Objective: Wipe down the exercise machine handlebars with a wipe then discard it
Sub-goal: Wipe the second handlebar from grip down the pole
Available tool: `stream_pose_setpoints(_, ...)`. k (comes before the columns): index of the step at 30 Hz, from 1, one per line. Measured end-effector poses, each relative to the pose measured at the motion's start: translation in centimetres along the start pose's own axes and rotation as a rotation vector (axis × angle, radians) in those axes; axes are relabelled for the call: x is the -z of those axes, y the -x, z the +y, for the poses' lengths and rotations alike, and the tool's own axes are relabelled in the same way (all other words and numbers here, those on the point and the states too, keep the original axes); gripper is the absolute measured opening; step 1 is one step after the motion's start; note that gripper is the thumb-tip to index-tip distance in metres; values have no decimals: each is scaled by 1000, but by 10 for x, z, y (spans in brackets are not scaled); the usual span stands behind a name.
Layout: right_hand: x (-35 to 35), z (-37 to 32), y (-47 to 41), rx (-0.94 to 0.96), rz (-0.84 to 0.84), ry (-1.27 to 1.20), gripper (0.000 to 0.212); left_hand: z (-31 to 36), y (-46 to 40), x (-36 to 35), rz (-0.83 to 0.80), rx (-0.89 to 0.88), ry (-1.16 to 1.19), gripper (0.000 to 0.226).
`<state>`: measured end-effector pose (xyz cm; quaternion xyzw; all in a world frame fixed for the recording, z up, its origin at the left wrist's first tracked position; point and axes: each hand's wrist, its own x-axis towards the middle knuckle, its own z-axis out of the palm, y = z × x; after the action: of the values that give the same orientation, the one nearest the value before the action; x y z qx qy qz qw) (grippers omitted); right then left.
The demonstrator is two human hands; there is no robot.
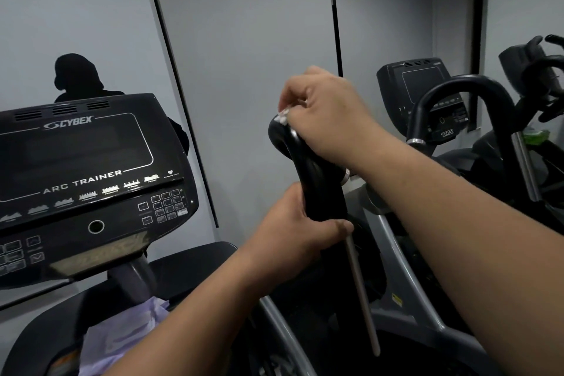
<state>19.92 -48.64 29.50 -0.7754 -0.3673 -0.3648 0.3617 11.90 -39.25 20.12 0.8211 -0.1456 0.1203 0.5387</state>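
A black padded handlebar (308, 174) of the exercise machine stands upright in the middle of the view. My left hand (297, 224) grips its lower part, just above a silver rod (363, 293). My right hand (325, 110) is closed over the top of the handlebar and presses a small white wipe (282, 117) against it. Only a corner of the wipe shows beneath my fingers.
The machine's black console (91, 180) with its screen and buttons fills the left. A pale purple packet (122, 333) lies below it. A mirrored wall (244, 40) ahead reflects a second console and curved handle (464, 91) at the right.
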Motion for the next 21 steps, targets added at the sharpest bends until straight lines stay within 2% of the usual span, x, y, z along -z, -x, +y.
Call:
stream_pose_setpoints(4,3,-5,26,203,-9,138,16,-1,1,1,23,4,-21,29)
stream_pose_setpoints(9,-2,-11,-17,68,-124,137,18,0,3,0,44,17,-35,40)
stream_pose_setpoints(15,9,-12,26,213,-110,217,19,-2,1,1,49,21,-60,30)
stream_pose_setpoints(21,-6,-17,-15,139,-164,251,26,-6,5,2,67,40,-90,36)
